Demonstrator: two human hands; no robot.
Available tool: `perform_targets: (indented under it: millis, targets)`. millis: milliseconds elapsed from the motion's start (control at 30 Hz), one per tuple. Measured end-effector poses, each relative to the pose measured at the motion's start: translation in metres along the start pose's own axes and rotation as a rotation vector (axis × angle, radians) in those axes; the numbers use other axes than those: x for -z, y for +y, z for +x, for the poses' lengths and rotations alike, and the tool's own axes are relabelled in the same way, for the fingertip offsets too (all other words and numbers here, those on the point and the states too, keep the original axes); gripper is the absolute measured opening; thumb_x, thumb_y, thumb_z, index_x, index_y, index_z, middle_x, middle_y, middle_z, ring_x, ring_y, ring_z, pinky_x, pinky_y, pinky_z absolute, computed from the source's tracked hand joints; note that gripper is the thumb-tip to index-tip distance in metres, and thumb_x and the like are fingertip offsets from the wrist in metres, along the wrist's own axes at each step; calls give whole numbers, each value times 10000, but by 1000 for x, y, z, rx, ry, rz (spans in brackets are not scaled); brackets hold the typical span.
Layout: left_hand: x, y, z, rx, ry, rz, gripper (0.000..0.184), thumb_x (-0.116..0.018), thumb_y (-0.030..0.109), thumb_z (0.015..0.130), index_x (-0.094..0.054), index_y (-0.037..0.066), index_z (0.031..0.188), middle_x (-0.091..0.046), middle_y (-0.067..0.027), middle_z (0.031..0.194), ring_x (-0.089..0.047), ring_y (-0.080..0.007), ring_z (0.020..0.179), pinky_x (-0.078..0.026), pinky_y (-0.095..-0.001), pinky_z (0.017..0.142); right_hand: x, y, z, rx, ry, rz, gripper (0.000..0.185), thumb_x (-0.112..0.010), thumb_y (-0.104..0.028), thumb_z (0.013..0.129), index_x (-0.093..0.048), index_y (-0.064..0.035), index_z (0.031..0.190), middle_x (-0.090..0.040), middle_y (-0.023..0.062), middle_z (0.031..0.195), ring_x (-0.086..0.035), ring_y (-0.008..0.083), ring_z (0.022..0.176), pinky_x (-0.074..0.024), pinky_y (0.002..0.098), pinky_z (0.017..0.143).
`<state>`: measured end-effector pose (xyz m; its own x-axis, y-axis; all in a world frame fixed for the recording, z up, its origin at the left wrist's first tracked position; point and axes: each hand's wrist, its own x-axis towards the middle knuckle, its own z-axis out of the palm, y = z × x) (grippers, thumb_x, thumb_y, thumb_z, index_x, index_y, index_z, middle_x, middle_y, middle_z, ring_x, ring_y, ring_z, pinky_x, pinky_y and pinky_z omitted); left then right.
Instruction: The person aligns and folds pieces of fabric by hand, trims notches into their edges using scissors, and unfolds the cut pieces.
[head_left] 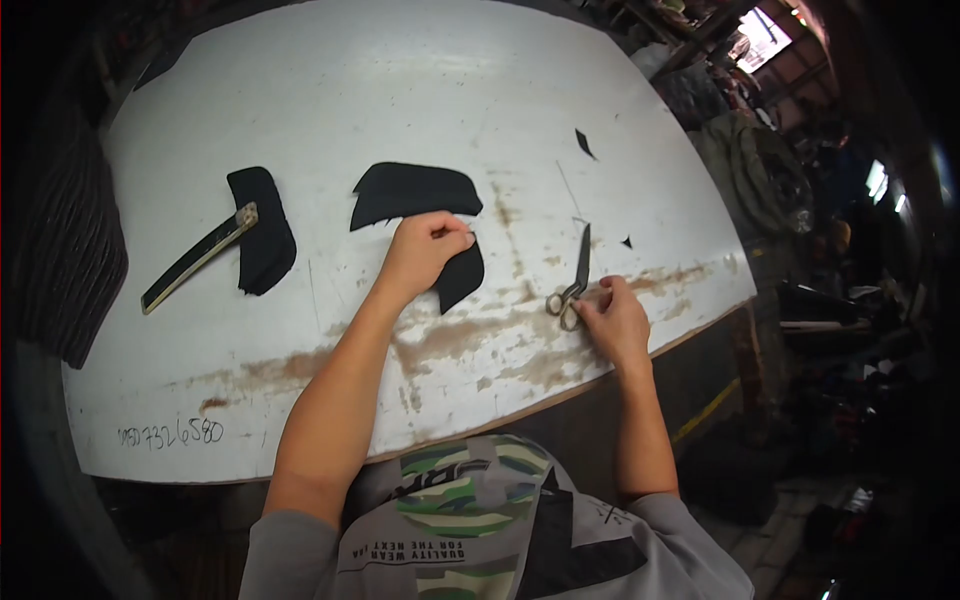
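My left hand (433, 250) pinches a black fabric piece (463, 275) by its upper edge, thumb against forefinger. This piece hangs down or lies just right of the hand; I cannot tell if it is lifted. Directly beyond the hand, a larger curved black fabric piece (415, 193) lies flat on the white table. A pair of scissors (582, 262) points away from me, blades together. Beside its handles is my right hand (617, 322), thumb and forefinger apart. The thumb tip reaches the handle rings; whether it presses on them is unclear.
The broad white table (400, 80) has brown stains near its front edge. On the left, a curved strip-like tool (195, 262) rests against another black piece (265, 235). Small black scraps (585, 143) lie at the right. A dark stack (65, 230) stands off the left edge.
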<state>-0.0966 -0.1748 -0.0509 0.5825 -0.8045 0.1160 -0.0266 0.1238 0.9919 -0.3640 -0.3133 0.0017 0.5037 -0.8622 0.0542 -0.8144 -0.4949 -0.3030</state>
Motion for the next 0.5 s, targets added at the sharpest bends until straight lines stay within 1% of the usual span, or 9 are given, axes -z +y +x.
perform_targets:
  millis: [67, 133, 233, 333, 433, 467, 500]
  targets:
    - [-2, -3, 2, 46, -32, -47, 66, -678, 45, 840, -694, -18, 854, -647, 9, 764, -549, -41, 705, -435, -201, 648, -7, 3, 0, 38, 38, -28, 424, -756, -276, 789, -593, -74, 1125, -657, 124, 932, -648, 324, 870, -510, 427, 740]
    - [-2, -3, 2, 62, -41, -64, 63, -674, 43, 848, -695, -14, 863, -649, 10, 771, -552, -38, 709, -436, -196, 650, -16, 12, 5, 104, 78, -47, 419, -751, -277, 798, -591, -76, 1129, -652, 131, 977, -647, 329, 892, -511, 429, 753]
    - [-2, -1, 2, 63, -45, -61, 63, -673, 44, 851, -695, -14, 866, -651, 11, 775, -554, -36, 714, -438, -196, 652, -14, 16, 12, 124, 122, -96, 385, -738, -273, 815, -596, -75, 1112, -644, 135, 1004, -642, 331, 919, -509, 435, 764]
    - [-1, 0, 2, 53, -37, -61, 65, -676, 47, 851, -695, -14, 864, -650, 12, 774, -551, -35, 714, -437, -197, 651, -5, 0, 10, 25, 31, -69, 473, -756, -348, 797, -599, -65, 1142, -642, 141, 1007, -637, 329, 937, -507, 442, 774]
    - [-1, 0, 2, 49, -36, -38, 68, -679, 51, 851, -695, -13, 864, -647, 14, 773, -547, -34, 714, -434, -197, 648, 0, -16, 5, 27, 29, -136, 598, -775, -430, 760, -595, -51, 1185, -644, 149, 995, -634, 332, 948, -506, 446, 784]
    - [-1, -1, 3, 51, -33, -50, 69, -680, 53, 851, -696, -13, 864, -645, 17, 772, -543, -32, 713, -430, -196, 646, 1, -21, 5, 0, 23, -131, 696, -786, -488, 726, -585, -36, 1216, -643, 158, 993, -634, 339, 944, -507, 447, 789]
    - [-1, 0, 2, 55, -38, -60, 68, -679, 52, 851, -696, -13, 862, -644, 18, 770, -542, -31, 712, -430, -196, 647, 5, -28, 3, -7, 15, -144, 679, -784, -487, 731, -587, -45, 1207, -640, 162, 998, -632, 347, 948, -507, 450, 786]
